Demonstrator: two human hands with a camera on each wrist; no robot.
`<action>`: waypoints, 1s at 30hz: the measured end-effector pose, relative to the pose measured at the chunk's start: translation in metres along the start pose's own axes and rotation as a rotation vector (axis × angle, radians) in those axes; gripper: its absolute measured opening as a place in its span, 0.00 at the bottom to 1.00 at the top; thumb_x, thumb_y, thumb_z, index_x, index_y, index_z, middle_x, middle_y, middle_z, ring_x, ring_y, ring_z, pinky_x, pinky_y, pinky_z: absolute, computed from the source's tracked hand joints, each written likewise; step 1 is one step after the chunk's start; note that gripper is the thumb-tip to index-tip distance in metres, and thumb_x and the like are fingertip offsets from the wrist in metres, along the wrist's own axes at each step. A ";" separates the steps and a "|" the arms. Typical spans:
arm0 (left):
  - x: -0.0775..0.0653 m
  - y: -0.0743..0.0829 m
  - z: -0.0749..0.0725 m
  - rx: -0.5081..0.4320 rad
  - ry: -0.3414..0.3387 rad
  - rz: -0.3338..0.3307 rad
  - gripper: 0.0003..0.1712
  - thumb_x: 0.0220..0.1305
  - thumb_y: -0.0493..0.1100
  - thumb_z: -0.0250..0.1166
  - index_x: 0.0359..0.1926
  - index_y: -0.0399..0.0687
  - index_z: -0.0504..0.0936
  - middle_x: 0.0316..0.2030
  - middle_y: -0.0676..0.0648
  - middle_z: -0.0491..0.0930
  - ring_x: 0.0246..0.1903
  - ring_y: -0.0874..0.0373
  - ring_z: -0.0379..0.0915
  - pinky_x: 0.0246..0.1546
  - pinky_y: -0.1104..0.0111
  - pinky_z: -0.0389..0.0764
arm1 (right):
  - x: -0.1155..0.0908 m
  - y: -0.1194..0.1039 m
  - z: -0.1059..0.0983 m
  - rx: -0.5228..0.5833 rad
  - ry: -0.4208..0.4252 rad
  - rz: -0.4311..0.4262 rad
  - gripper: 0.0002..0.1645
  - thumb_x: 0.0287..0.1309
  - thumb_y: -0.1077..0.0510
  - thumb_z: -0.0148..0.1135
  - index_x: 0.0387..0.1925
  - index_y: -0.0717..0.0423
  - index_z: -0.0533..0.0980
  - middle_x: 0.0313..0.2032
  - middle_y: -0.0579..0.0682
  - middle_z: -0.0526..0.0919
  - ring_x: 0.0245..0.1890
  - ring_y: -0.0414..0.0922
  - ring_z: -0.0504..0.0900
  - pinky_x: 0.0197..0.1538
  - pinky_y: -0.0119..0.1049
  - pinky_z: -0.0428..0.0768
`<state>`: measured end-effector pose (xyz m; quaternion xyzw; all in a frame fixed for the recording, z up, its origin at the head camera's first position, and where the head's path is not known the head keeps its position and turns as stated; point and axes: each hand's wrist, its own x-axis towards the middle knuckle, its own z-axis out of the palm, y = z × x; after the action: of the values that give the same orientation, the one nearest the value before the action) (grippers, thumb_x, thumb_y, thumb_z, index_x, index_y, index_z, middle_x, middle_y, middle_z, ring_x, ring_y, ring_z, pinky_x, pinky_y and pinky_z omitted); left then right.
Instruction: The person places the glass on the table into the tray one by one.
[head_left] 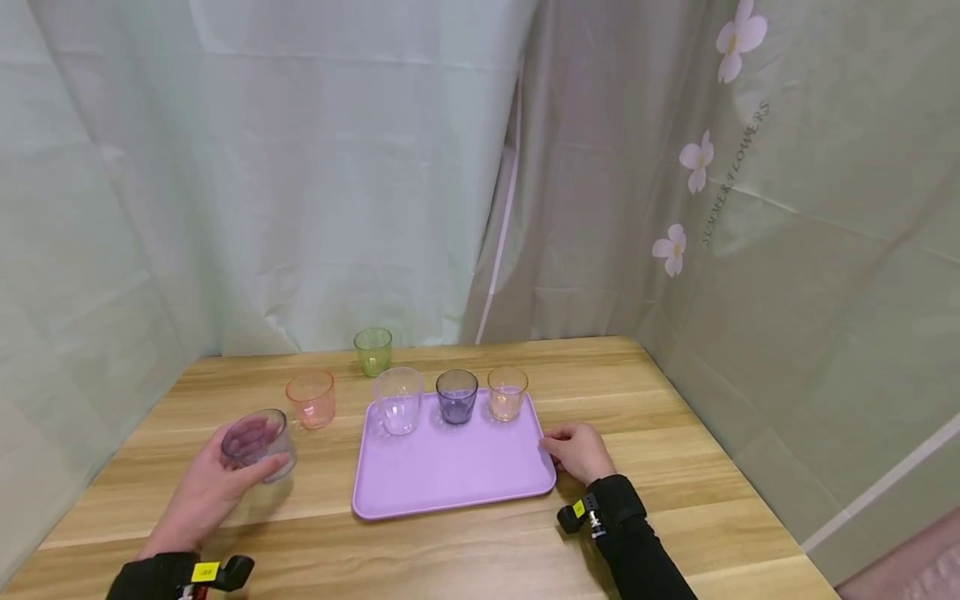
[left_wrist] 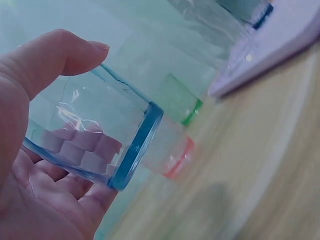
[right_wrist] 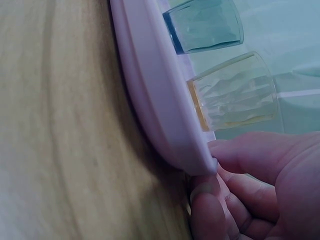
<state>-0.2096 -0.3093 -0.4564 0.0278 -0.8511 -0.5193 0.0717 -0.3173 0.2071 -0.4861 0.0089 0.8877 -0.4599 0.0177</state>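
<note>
My left hand (head_left: 213,483) grips a bluish-grey clear glass cup (head_left: 272,446), thumb on one side and fingers curled round the other. In the left wrist view that cup (left_wrist: 100,125) is held above the table, its thick blue base turned toward the tray. My right hand (head_left: 581,452) pinches the right edge of a lilac tray (head_left: 457,475), thumb on top and fingers beneath the rim in the right wrist view. Along the tray's back stand a clear cup (head_left: 399,404), a dark grey-purple cup (head_left: 457,398) and an amber cup (head_left: 507,396), all upright.
A pink-orange cup (head_left: 312,402) stands on the wooden table (head_left: 480,554) left of the tray, just beyond my left hand. A green cup (head_left: 373,352) is near the table's back edge. Curtains (head_left: 360,183) hang behind and at both sides.
</note>
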 end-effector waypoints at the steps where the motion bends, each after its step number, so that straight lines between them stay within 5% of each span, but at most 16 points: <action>1: 0.000 0.002 0.000 -0.004 -0.002 -0.004 0.49 0.75 0.51 0.73 0.82 0.36 0.58 0.61 0.66 0.77 0.53 0.91 0.70 0.50 0.88 0.77 | 0.000 0.000 0.000 0.000 -0.001 0.004 0.12 0.70 0.58 0.72 0.45 0.64 0.89 0.35 0.51 0.89 0.32 0.43 0.85 0.36 0.35 0.87; 7: 0.003 0.020 0.004 0.001 -0.028 -0.012 0.50 0.75 0.55 0.73 0.83 0.41 0.59 0.77 0.38 0.70 0.55 0.89 0.68 0.51 0.87 0.77 | 0.000 -0.001 -0.001 0.001 -0.004 0.014 0.12 0.70 0.58 0.72 0.46 0.65 0.89 0.35 0.52 0.89 0.33 0.43 0.85 0.37 0.36 0.88; 19: 0.002 0.049 0.013 -0.039 -0.072 0.071 0.46 0.73 0.51 0.75 0.81 0.41 0.62 0.72 0.44 0.75 0.57 0.84 0.73 0.54 0.85 0.79 | -0.001 -0.001 -0.001 0.001 -0.004 0.012 0.12 0.70 0.58 0.71 0.45 0.64 0.89 0.35 0.51 0.89 0.31 0.43 0.85 0.36 0.35 0.87; 30: 0.002 0.058 0.021 -0.041 -0.105 0.076 0.45 0.73 0.49 0.75 0.81 0.40 0.63 0.74 0.35 0.73 0.56 0.83 0.73 0.53 0.83 0.80 | 0.000 0.000 -0.001 0.011 -0.010 0.017 0.12 0.71 0.58 0.71 0.45 0.65 0.89 0.36 0.52 0.89 0.33 0.43 0.86 0.38 0.37 0.89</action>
<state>-0.2127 -0.2647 -0.4141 -0.0334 -0.8434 -0.5341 0.0475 -0.3176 0.2075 -0.4857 0.0145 0.8849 -0.4648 0.0260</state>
